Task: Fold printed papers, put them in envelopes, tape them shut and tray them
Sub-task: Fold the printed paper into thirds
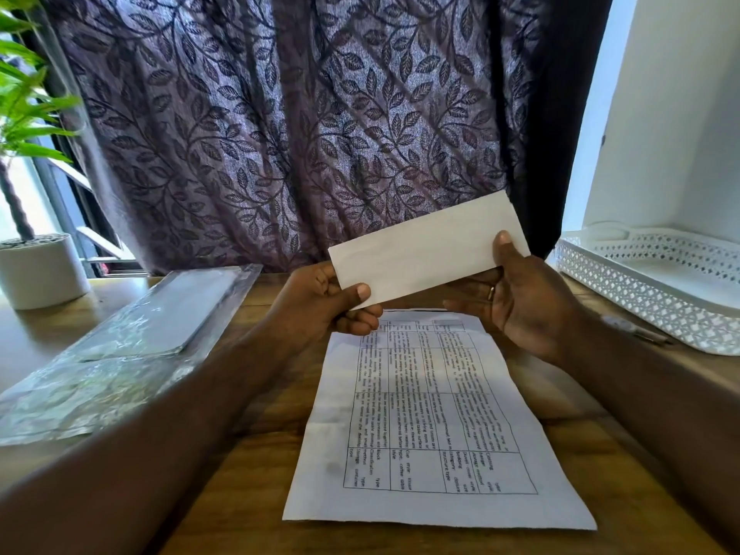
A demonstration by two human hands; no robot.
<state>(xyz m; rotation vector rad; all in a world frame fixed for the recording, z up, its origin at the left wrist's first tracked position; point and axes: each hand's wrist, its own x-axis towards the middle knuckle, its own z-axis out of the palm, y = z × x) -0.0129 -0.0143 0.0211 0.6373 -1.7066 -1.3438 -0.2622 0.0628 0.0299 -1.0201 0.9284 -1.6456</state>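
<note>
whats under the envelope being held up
The printed paper lies flat on the wooden table below the envelope, which the left hand and right hand hold in the air. The hands cover part of its far edge.

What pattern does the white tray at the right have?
The white tray has a perforated lattice of small diamond-like holes, seen in the head view.

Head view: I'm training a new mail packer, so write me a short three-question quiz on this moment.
1. True or false: the printed paper is already folded.
2. Which grip holds the white envelope? A left only; B right only; C both.
3. Fill in: the white lattice tray stands on the person's ____ side.
Key: 1 false; 2 C, left grip and right grip; 3 right.
</note>
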